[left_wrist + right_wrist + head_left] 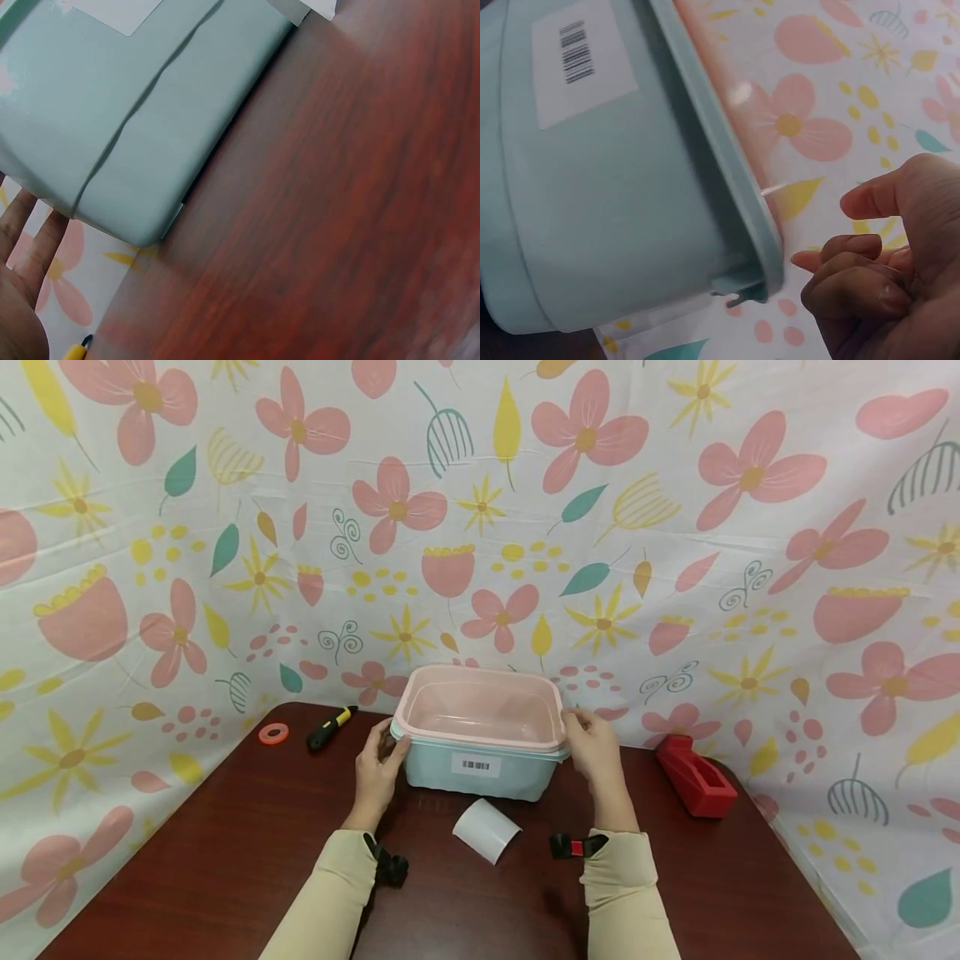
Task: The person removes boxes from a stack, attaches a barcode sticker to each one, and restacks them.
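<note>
A pink plastic box [487, 702] sits nested inside a light blue plastic box [435, 768], which has a white barcode label [476, 765] on its front. My left hand [377, 772] holds the blue box's left end, thumb at the front corner below the rim. In the left wrist view, its fingers [41, 247] touch the end wall. At the right end, my right hand [596, 747] is beside the rims. In the right wrist view its fingers are loosely curled, with the thumb apart from them and nothing gripped; whether a fingertip touches the rim, I cannot tell.
A curved white piece [487, 831], like paper, lies in front of the boxes. To the left are an orange tape roll [273, 733] and a black-and-yellow utility knife [330, 729]. A red tape dispenser [693, 777] stands at the right. Flowered cloth [480, 527] hangs behind the table.
</note>
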A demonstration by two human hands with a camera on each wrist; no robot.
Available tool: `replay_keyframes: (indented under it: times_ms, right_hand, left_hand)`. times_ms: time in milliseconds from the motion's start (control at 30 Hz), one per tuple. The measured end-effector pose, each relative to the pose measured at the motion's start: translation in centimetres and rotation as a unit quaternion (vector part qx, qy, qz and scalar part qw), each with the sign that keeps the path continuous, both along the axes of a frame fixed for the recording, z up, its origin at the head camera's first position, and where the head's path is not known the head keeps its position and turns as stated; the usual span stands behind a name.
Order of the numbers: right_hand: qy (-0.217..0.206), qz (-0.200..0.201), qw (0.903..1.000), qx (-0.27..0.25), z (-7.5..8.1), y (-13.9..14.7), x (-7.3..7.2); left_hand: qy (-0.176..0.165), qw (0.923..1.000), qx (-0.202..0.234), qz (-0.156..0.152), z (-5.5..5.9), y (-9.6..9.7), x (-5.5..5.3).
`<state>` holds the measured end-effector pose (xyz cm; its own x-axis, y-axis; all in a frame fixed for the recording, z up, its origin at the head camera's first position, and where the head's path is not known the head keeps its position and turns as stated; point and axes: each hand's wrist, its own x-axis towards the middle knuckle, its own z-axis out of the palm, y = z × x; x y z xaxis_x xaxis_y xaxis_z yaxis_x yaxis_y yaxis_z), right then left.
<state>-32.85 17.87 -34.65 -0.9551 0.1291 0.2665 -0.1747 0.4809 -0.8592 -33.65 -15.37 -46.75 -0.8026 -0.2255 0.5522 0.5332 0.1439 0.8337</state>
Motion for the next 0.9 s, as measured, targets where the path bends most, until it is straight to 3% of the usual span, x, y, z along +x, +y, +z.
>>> replay_keyframes:
  times_ms: [233, 467, 900]
  right_hand:
    - [0.009, 0.009, 0.9991, -0.041, 0.3, 0.3, 0.3]
    - [0.010, 0.012, 0.9991, -0.040, 0.1, 0.1, 0.4]
    - [0.017, 0.012, 0.9993, -0.030, 0.2, -0.1, 0.2]
  left_hand:
    - [-0.011, 0.9997, -0.024, 0.000, 2.6, 0.4, 2.6]
    - [-0.017, 0.9995, -0.027, 0.005, 2.7, 0.6, 2.9]
    - [0.002, 0.9997, -0.026, 0.004, 2.7, 0.5, 2.6]
